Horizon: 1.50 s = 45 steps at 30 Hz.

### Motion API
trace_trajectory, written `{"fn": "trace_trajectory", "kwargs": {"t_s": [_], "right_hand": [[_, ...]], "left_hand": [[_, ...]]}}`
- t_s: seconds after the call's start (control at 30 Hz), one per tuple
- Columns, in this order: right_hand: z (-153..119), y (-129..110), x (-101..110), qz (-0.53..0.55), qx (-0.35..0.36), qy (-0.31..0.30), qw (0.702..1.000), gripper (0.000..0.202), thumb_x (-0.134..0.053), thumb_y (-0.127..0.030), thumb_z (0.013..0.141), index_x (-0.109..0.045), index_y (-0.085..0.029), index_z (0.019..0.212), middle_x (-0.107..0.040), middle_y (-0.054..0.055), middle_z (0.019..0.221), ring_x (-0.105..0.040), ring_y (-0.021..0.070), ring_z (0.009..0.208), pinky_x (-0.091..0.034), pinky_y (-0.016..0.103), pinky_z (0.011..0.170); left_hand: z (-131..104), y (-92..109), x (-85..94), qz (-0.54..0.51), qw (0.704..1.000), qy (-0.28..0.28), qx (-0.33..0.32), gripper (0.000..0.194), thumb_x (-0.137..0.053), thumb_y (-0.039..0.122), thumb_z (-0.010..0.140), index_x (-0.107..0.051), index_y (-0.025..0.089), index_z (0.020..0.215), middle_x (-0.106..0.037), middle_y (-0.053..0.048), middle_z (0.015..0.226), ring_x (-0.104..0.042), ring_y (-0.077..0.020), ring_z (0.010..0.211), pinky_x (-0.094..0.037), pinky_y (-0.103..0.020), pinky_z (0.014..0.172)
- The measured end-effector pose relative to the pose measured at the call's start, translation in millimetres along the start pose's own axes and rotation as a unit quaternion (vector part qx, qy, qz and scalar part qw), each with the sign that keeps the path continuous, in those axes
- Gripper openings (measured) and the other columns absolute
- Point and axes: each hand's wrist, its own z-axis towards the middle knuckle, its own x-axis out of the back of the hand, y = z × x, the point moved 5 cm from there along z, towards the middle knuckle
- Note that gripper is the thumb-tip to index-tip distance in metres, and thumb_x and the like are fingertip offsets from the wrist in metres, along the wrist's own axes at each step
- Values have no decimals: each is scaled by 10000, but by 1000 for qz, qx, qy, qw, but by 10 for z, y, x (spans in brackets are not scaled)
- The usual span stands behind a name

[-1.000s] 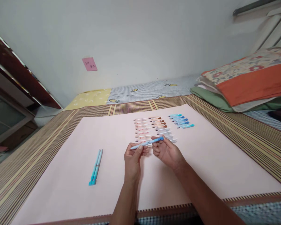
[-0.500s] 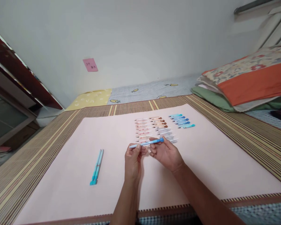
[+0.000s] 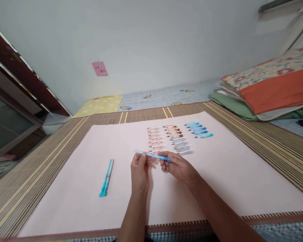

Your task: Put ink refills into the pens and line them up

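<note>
Between both hands I hold a blue pen (image 3: 153,155), its tip to the left and its darker blue end to the right. My left hand (image 3: 140,169) pinches the pale tip end between thumb and fingers. My right hand (image 3: 178,165) is closed around the darker end, fingers curled below it. Beyond my hands, several pens with pink marks (image 3: 156,137) lie in a column, beside brown-topped pens (image 3: 173,131) and clear grey ones (image 3: 181,147). Farther right is a group of blue pens (image 3: 198,129). Two turquoise pens (image 3: 107,178) lie side by side to my left.
A pale pink sheet (image 3: 73,188) lies under the pens, on a striped mat (image 3: 255,141). Folded bedding (image 3: 272,90) is piled at the back right. A pink note (image 3: 99,68) is stuck to the wall, and a cabinet (image 3: 7,117) stands at far left.
The pen has turned, its right end dropping and its left tip rising. A fine point now shows at its left end. My right hand has shifted slightly along with it.
</note>
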Motion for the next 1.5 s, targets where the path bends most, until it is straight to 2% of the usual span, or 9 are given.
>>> {"fn": "trace_trajectory", "kwargs": {"t_s": [0.2, 0.47, 0.63, 0.8, 0.9, 1.0, 1.1, 1.27, 1.5], "right_hand": [[7, 130, -119, -209, -43, 5, 977, 340, -776, -463, 777, -660, -175, 916, -737, 70, 786, -601, 137, 604, -420, 260, 570], [43, 287, -263, -283, 3, 48, 958, 320, -716, -481, 805, -595, -192, 741, -571, -37, 538, -447, 89, 449, -319, 215, 441], [-92, 7, -426, -373, -9, -11, 928, 255, -628, -368, 887, -622, -187, 707, -643, 2, 645, -549, 115, 544, -418, 244, 531], [-414, -968, 200, -341, 161, 257, 890, 146, -743, -330, 769, -700, -194, 798, -666, 24, 680, -512, 129, 558, -383, 269, 526], [-670, -1103, 523, -323, 180, 327, 870, 134, -738, -319, 757, -683, -199, 782, -638, 11, 666, -471, 122, 550, -357, 275, 530], [-779, -841, 572, -436, 59, 233, 867, 99, -666, -266, 778, -641, -199, 710, -577, -12, 609, -464, 133, 561, -325, 272, 527], [-838, -584, 489, -572, -26, 138, 808, 107, -583, -166, 774, -596, -201, 674, -570, -13, 640, -482, 144, 605, -318, 273, 556], [-822, -461, 410, -685, -71, 111, 716, 145, -538, -53, 714, -553, -191, 669, -628, 20, 749, -535, 160, 707, -329, 279, 640], [-778, -378, 424, -739, -88, 92, 662, 157, -530, -34, 708, -547, -185, 670, -649, 39, 769, -527, 155, 701, -280, 275, 621]], "left_hand": [[16, -47, 64, 43, 999, 13, 28, 366, -800, 413, 740, -521, 180, 692, -495, 69, 511, -401, -63, 446, -294, -191, 463], [16, -73, 62, 43, 997, 5, 57, 317, -795, 362, 717, -543, 172, 690, -486, 63, 540, -405, -63, 468, -309, -179, 462], [38, -76, 55, -78, 983, -44, 158, 214, -739, 320, 735, -610, 152, 765, -533, 20, 640, -490, -93, 547, -412, -194, 501], [12, -79, -30, -100, 973, -99, 183, 192, -735, 285, 750, -601, 150, 772, -499, 27, 621, -422, -62, 491, -357, -170, 469], [-34, -110, -99, -45, 973, -138, 179, 191, -696, 323, 803, -614, 151, 822, -513, 27, 620, -368, -45, 442, -302, -166, 435], [-76, -128, -137, 48, 972, -157, 166, 214, -670, 360, 837, -635, 169, 927, -543, 25, 617, -360, -49, 417, -265, -167, 415], [-114, -140, -174, 112, 963, -183, 164, 276, -668, 429, 857, -645, 184, 983, -552, 26, 604, -342, -51, 404, -237, -169, 407], [-163, -179, -208, 151, 948, -221, 173, 311, -682, 463, 858, -656, 186, 995, -546, 29, 586, -350, -52, 402, -240, -174, 420], [-170, -220, -213, 170, 942, -232, 175, 303, -681, 469, 866, -664, 188, 978, -558, 26, 595, -376, -55, 416, -258, -188, 446]]}}
